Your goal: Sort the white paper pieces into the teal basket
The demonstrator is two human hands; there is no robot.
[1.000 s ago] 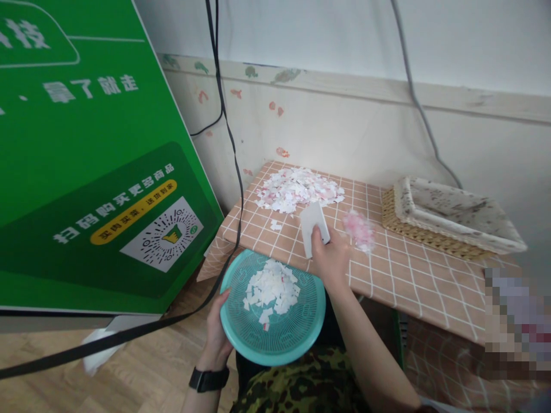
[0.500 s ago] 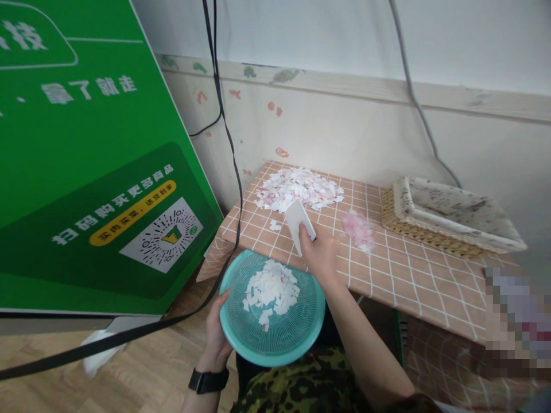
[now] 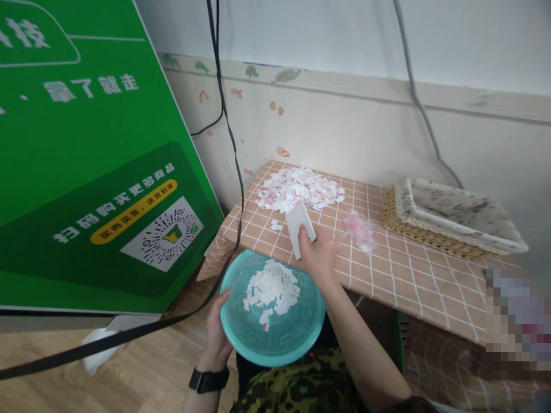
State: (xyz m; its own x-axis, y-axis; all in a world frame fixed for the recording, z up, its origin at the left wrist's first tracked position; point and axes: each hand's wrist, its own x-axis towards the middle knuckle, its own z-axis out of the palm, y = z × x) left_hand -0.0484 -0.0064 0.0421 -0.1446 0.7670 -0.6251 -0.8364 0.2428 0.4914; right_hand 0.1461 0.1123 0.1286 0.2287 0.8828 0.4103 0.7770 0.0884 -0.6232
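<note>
My left hand grips the left rim of a round turquoise plastic colander, held in front of my body just below the table edge. A heap of small white paper scraps lies in it. In my right hand is a flat white rectangular piece, held upright with the thumb across its face; its exact kind I cannot make out. It stands at the near side of a larger pile of white and pinkish paper scraps on the table. A few loose scraps lie left of it.
A checked brown cloth covers the table. Pink scraps and a cloth-lined wicker basket are to the right. A large green sign panel stands on the left, with a black strap hanging before it.
Almost nothing differs. The view has shifted very slightly, and the white piece in my right hand is turned a little. Colander and scraps keep their places.
</note>
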